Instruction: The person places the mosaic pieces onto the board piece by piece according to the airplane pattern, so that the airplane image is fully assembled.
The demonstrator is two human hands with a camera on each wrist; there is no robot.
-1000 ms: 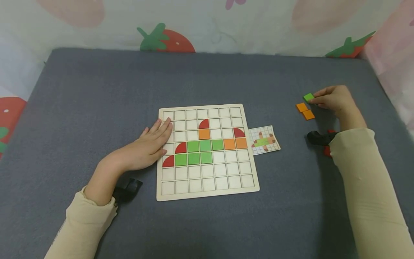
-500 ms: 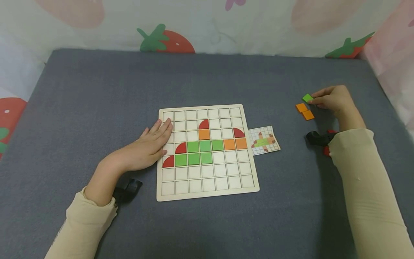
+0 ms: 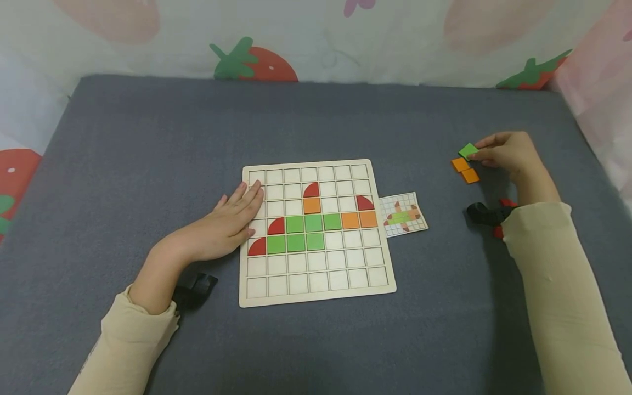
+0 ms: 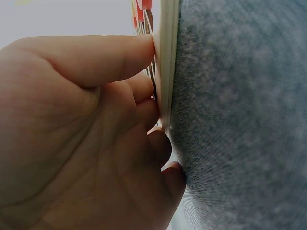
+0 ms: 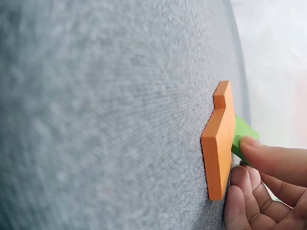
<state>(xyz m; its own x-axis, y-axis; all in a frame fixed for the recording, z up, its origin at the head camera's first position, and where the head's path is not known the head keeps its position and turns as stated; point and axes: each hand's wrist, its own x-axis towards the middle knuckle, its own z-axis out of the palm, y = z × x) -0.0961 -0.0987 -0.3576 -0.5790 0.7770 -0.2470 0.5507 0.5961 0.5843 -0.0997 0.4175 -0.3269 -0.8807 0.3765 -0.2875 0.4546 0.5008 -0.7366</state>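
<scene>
My left hand [image 3: 223, 226] rests on the left edge of a wooden grid board [image 3: 316, 300], fingers spread straight over its left cells. In the left wrist view the thumb and fingertips lie at the board's edge [image 4: 166, 62]. Green square tiles [image 3: 295, 242], orange squares [image 3: 311, 205] and red quarter-round tiles [image 3: 275, 225] sit in cells of the board. At the far right, my right hand [image 3: 508, 156] pinches a green square tile [image 3: 468, 151] between thumb and finger. It is tilted close beside two orange square tiles [image 5: 218, 158] lying on the cloth.
A small printed pattern card [image 3: 405, 214] lies against the board's right edge. Red pieces [image 3: 499, 231] show partly under the right wrist's black camera strap [image 3: 486, 213]. Grey cloth [image 3: 316, 120] covers the table, and a strawberry-print curtain [image 3: 375, 44] hangs behind its far edge.
My right hand has shifted the green tile slightly to the left and toward me, nearer the orange tiles. The left hand and the board have stayed in place.
</scene>
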